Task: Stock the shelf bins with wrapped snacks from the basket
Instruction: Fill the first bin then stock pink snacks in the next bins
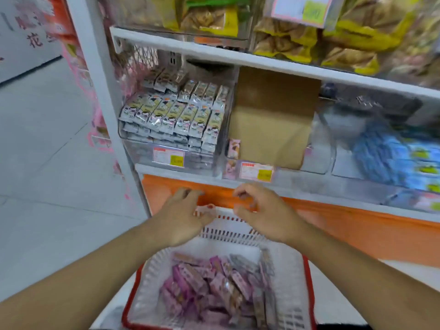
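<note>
Filling the middle bin [238, 148] at twelve o'clock, a cardboard box [271, 115] is seen. Pink wrapped snacks [209, 289] are heaped in the basket [288, 277] at six o'clock, below left hand [183, 217] and right hand [264, 210], both loosely curled, nothing grasped.

White shelf [181, 176] holding seemingly clear bins [142, 148]

2 bare forearms are seen ending in the left hand [184, 216] and the right hand [264, 214], no sleeve, watch or ring being worn (red polish is shown on one left fingernail).
</note>
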Available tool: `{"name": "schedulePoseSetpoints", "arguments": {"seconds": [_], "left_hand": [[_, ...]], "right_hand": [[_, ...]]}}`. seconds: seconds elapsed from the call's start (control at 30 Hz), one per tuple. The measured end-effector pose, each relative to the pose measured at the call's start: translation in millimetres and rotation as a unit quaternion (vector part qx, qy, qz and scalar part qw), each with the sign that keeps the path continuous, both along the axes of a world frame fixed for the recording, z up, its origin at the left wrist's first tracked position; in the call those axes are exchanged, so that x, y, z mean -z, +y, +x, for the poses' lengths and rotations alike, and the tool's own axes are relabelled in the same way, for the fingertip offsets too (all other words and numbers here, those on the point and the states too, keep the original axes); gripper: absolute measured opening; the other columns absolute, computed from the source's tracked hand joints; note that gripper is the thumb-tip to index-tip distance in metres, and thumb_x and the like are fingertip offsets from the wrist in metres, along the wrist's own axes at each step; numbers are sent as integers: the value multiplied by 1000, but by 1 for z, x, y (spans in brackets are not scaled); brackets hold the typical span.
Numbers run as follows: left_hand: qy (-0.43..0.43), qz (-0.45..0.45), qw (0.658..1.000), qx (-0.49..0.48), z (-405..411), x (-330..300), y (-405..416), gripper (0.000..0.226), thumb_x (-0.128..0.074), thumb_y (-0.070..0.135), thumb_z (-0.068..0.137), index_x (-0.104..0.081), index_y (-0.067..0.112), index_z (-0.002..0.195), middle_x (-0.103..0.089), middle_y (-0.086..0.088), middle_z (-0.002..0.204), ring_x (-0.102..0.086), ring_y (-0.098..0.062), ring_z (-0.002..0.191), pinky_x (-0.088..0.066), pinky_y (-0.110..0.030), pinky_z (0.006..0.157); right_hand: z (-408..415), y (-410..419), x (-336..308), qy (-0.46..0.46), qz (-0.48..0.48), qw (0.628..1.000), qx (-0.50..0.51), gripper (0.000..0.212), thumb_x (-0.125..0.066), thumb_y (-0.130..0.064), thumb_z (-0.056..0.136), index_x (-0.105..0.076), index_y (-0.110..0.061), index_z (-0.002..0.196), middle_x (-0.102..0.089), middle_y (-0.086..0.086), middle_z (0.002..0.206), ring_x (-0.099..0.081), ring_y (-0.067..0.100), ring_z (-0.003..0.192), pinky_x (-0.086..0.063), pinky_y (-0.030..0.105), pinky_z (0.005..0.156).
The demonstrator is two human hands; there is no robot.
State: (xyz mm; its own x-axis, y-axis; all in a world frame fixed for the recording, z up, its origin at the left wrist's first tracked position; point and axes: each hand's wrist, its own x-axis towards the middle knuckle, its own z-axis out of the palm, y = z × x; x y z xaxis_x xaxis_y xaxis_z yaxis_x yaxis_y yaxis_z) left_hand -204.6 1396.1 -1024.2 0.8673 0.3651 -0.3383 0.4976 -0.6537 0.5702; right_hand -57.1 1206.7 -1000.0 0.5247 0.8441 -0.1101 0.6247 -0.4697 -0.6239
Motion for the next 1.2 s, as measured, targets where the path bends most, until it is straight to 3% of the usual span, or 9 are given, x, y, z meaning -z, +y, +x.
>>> {"name": "schedulePoseSetpoints", "arguments": {"seconds": [0.1,0.33,0.5,0.63,0.87,0.97,1.07,1.13,1.2], "left_hand": [[89,52,994,-28,-4,44,6,94,-43,80,89,-11,30,163,-10,-4,169,-17,-33,155,-24,-50,124],[171,55,973,-147,-32,131,9,113,-49,78,90,28,32,158,17,-2,171,5,-32,158,-14,-57,126],[184,90,967,-154,-26,142,6,116,-48,81,87,31,33,155,19,2,170,-3,-35,157,-21,-59,122],[202,105,962,-149,-24,143,5,116,-45,85,86,33,32,154,19,0,170,-5,-37,156,-24,-61,120],[201,100,963,-150,-25,140,5,114,-44,84,87,33,33,154,17,-2,171,-5,-39,157,-22,-63,121],[204,75,964,-155,-25,134,6,107,-45,77,92,31,34,155,17,-2,171,0,-38,158,-16,-63,124],[208,102,960,-156,-22,120,3,101,-47,68,96,19,28,161,16,-6,172,7,-38,158,-7,-62,126],[180,119,967,-138,-14,99,0,92,-52,58,98,2,23,163,2,-12,171,-4,-40,157,-14,-60,126],[127,52,987,-83,-1,69,0,68,-54,51,100,-32,20,156,-36,-15,160,-40,-36,143,-38,-51,116]], "right_hand": [[22,-31,76,25,-147,988,23,36,-67,-31,101,-58,-24,135,-56,-8,133,-55,11,118,-45,27,98],[49,-56,190,31,-350,935,-52,61,-65,-15,97,-46,-21,154,-34,4,167,-33,25,152,-34,37,122],[46,-57,229,-75,-477,862,-154,58,-65,-37,91,-56,-28,147,-49,3,150,-48,31,132,-49,45,104],[43,-65,245,-147,-515,827,-170,61,-61,-55,91,-61,-21,142,-53,10,142,-50,34,128,-43,45,111],[42,-66,224,-170,-492,834,-183,33,-66,-9,90,-66,-14,123,-60,9,124,-62,33,110,-56,42,91],[45,-61,195,-70,-439,886,-133,26,-62,0,87,-68,-16,107,-63,6,110,-61,24,96,-54,39,82],[50,-41,136,72,-329,940,-49,24,-66,-8,94,-73,-20,114,-63,-5,127,-56,11,107,-51,30,92],[47,-29,83,128,-260,957,-13,27,-69,-13,96,-73,-28,117,-62,-12,130,-62,7,105,-53,24,86],[40,-23,34,185,-180,966,18,34,-73,-10,94,-72,-36,116,-65,-15,124,-66,8,107,-57,28,88]]}}
